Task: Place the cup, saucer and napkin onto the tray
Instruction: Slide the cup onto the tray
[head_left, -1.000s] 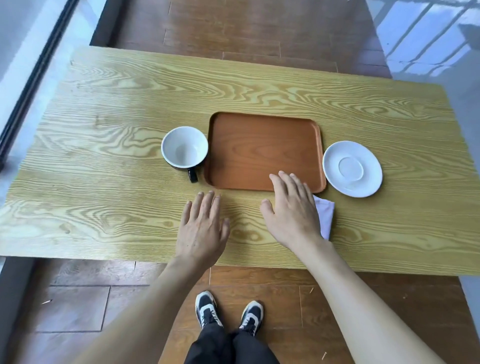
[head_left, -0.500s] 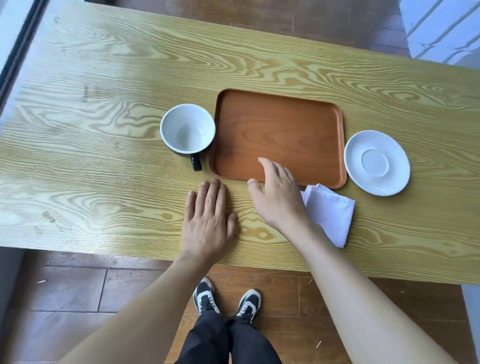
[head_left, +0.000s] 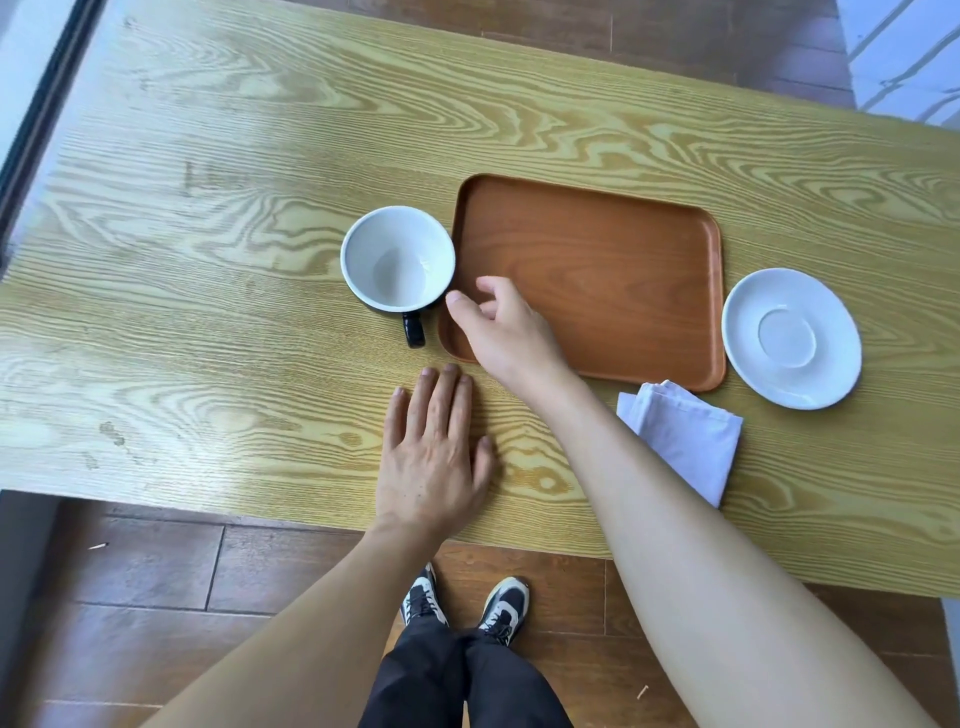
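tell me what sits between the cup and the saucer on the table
The wooden tray fills that stretch between the cup and the saucer, empty except for the right hand hovering over its near-left corner, as the head view shows.

arms (head_left: 675, 545) bare — no sleeves | trousers (head_left: 457, 680) black | sneakers (head_left: 506, 608) black-and-white

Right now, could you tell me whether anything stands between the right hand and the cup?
Nothing visible does. The right hand hovers over the tray's near-left corner, fingers open, just short of the cup.
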